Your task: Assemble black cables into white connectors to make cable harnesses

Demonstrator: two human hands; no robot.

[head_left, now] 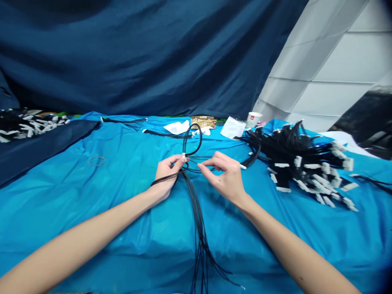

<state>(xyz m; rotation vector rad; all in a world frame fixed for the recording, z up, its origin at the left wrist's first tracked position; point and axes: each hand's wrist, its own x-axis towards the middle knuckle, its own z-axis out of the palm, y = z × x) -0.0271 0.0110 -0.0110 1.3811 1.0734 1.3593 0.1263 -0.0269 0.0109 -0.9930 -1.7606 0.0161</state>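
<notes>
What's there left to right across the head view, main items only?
Cable pile → thin ring → left hand → right hand → second cable pile

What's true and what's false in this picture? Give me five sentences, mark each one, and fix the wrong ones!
1. The left hand is holding black wires. True.
2. The paper cup is lying on its side. False: the paper cup stands upright.
3. A thin brown ring lies flat on the sheet. True.
4. The sheet is red. False: the sheet is bright blue.
5. The right hand is nearer than the left hand to the big cable heap with white ends on the right. True.
</notes>
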